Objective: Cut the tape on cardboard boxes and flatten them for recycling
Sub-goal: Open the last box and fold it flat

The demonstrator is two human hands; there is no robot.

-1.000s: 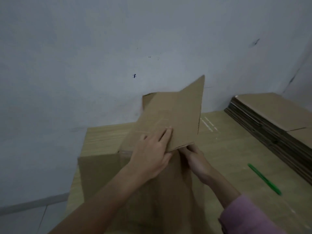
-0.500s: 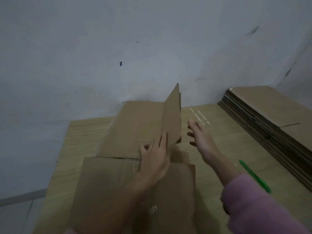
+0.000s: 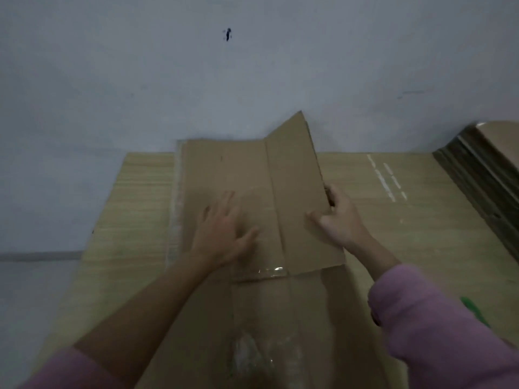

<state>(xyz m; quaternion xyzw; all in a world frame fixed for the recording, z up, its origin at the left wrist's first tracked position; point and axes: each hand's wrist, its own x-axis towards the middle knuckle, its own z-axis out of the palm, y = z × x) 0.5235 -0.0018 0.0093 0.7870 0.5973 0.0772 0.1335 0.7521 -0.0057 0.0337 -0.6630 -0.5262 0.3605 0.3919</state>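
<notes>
Two hands work one box (image 3: pixel 224 175) lying nearly flat on the counter (image 3: pixel 407 234), long axis running away from the person: the left hand (image 3: pixel 224 228) presses it open-palmed while the right hand (image 3: pixel 339 217) grips the raised right flap's (image 3: pixel 297 192) outer edge

The cardboard box (image 3: pixel 224 178) is now lying far flatter on the desk (image 3: pixel 393 220) — a second ago its flap (image 3: pixel 297 192) was standing nearly upright. The right hand (image 3: pixel 341 217), open and clear of the box half a second back, is now gripping the flap's right edge. The left hand (image 3: pixel 222 231) is pressing open-fingered on the panel — no longer at the flap's base.
</notes>
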